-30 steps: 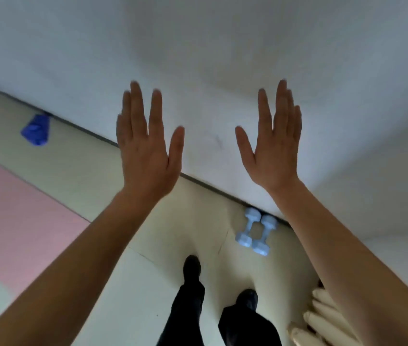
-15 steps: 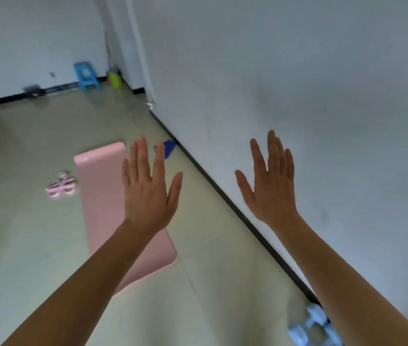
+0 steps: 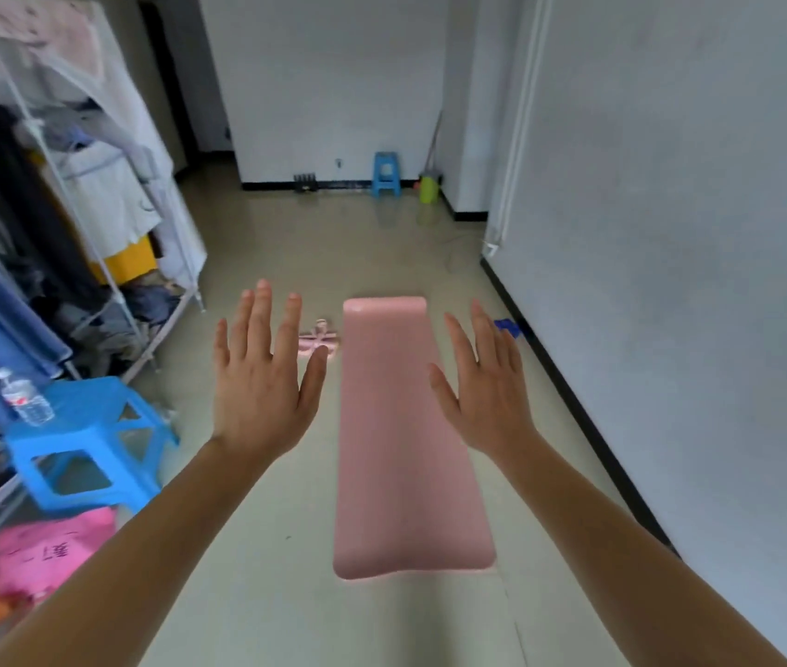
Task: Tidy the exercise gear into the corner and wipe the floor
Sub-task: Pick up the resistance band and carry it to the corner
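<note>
A pink exercise mat lies unrolled on the floor, stretching away from me. A small pink piece of gear sits on the floor beside the mat's far left corner. A blue cloth lies by the right wall's skirting. My left hand is raised in the air left of the mat, fingers straight and spread, holding nothing. My right hand is raised over the mat's right edge, fingers straight, also holding nothing.
A blue plastic stool with a water bottle on it stands at the left, by a clothes rack. A pink bag lies below it. Another blue stool, a green container and a mop stand at the far wall.
My view has swung left from the wall and the blue dumbbells to look down the room. Both hands stay raised and open. The dumbbells are out of view now.
</note>
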